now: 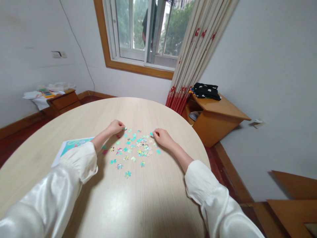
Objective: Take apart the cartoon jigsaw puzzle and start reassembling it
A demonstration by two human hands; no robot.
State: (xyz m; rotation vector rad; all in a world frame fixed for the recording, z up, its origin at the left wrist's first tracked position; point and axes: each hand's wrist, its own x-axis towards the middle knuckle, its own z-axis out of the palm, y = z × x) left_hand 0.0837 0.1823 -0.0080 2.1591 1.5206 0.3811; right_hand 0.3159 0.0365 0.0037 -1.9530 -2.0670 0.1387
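Two bare hands of yours show in the head view, well apart over the rd. wooden table [158, 201], w/ loose puzzle pcs [133, 159] spread btwn & below them. Your L hand [116, 127] is at the far L edge of the spread, fingertips drawn together right by a small dark-teal pc [125, 129]; can't tell if they grip it or just touch it. Your R hand [162, 137] is at the far R edge, thumb & finger pinched on a teal pc [151, 134]. Most pcs are teal, w/ some pink, yellow & pale ones; they crowd thickest just L of your R wrist. A flower-like teal pc [127, 174] lies nearest you, apart from the rest. A printed sheet [74, 144] lies flat on the L, partly hidden by your L forearm & white sleeve [79, 160]. Beyond the table: window [123, 23] w/ wood frame, red-&-cream curtain [192, 49] to its R, then a wooden cabinet [223, 115] w/ folded black cloth [206, 91] on top. Far L, a low wooden unit [64, 101] bears papers & white bags, approx. below a wall socket [59, 54].
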